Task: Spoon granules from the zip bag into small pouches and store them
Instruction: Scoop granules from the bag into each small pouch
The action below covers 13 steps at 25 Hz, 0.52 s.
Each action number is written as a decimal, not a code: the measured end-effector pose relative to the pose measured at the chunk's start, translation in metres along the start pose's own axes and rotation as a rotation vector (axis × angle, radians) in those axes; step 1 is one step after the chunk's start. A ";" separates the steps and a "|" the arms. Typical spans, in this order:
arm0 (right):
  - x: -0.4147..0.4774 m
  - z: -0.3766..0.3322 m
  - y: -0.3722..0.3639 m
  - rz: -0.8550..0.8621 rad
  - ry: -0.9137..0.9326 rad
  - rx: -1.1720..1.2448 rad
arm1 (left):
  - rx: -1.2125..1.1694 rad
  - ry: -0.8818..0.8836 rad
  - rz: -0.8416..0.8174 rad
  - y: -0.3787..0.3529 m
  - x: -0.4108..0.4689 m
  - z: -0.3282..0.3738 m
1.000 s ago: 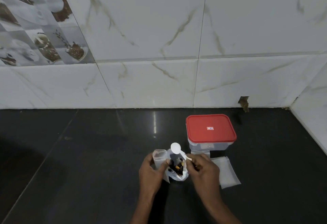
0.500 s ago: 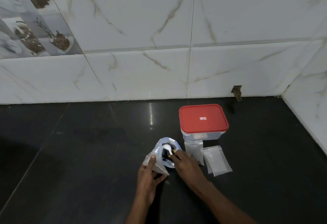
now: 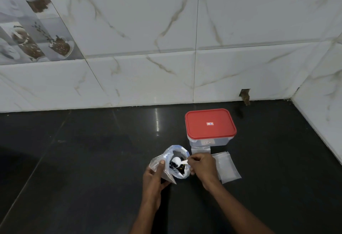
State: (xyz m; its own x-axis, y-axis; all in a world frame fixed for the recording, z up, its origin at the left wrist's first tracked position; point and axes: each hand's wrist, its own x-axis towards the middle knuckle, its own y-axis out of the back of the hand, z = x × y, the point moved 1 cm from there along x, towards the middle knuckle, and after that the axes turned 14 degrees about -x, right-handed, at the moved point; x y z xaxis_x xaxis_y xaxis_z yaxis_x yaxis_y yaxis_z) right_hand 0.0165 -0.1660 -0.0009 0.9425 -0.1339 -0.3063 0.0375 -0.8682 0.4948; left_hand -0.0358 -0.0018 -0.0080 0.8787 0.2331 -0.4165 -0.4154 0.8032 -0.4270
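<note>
Between both hands, on dark counter (image 3: 92, 159): zip bag (image 3: 178, 173), mouth open, dark granules (image 3: 174, 164) inside. Left hand (image 3: 155, 176) pinches small pouch (image 3: 159, 169) against bag's rim. Right hand (image 3: 202, 166) grips handle of white spoon (image 3: 177, 160), bowl down in bag. Film likely limp, slippery, light (best held at rim). Granules probably loose, quick to spill. Just right of right hand: spare pouches (image 3: 226, 167). Beyond it: red-lidded box (image 3: 210, 123), shut; lid must come off before storing.
</note>
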 end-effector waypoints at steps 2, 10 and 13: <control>-0.002 0.002 0.008 0.009 -0.085 0.137 | 0.020 -0.035 0.007 0.001 0.001 0.001; -0.024 -0.019 0.037 0.083 0.033 0.229 | 0.303 -0.179 0.070 0.010 0.007 -0.003; -0.037 -0.033 0.037 0.199 0.313 0.057 | 0.411 -0.234 0.068 0.007 0.005 -0.002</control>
State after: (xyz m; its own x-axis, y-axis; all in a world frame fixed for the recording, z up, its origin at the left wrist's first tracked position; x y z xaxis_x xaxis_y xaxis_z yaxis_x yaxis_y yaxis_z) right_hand -0.0065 -0.1771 0.0554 0.9858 -0.1573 0.0591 -0.1665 -0.8664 0.4707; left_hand -0.0350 0.0038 -0.0144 0.9016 0.3721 -0.2205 -0.3881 0.9210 -0.0325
